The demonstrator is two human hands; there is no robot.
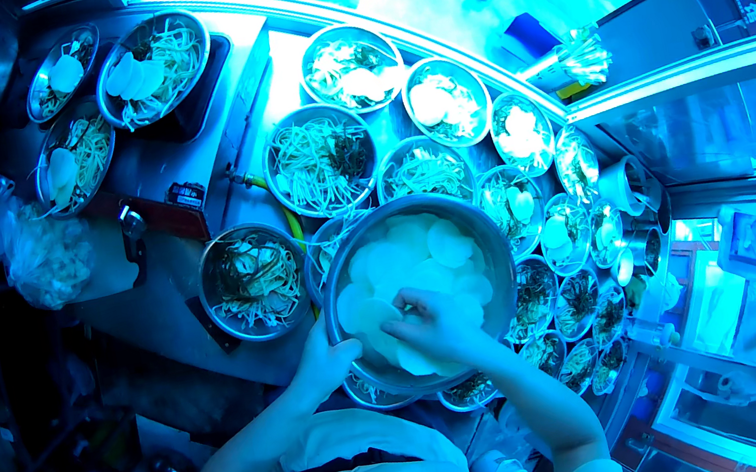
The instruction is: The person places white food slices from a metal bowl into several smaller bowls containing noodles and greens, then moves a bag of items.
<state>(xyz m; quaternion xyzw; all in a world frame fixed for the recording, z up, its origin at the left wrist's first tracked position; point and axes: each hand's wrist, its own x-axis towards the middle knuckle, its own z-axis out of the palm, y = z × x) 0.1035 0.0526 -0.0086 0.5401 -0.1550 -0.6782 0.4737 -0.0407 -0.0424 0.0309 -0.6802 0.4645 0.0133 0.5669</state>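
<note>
A large metal basin (500,245) full of pale, thin round slices (450,244) is in front of my body. My left hand (328,363) grips the basin's left rim, thumb on top. Inside the basin, my right hand (440,327) has its thumb and fingers closed at the edge of a pale round slice (372,322). To the basin's left stands a metal bowl of noodles and dark shreds (257,284). Just beyond the basin are a bowl of noodles with dark strips (319,159) and another noodle bowl (426,171), partly hidden by it.
Several filled bowls (536,295) crowd the right side. Along the window frame stand bowls topped with slices (447,101). At the far left, a large bowl (154,69) sits on a dark stand. A cleaver (131,222) and a plastic bag (43,253) lie at left.
</note>
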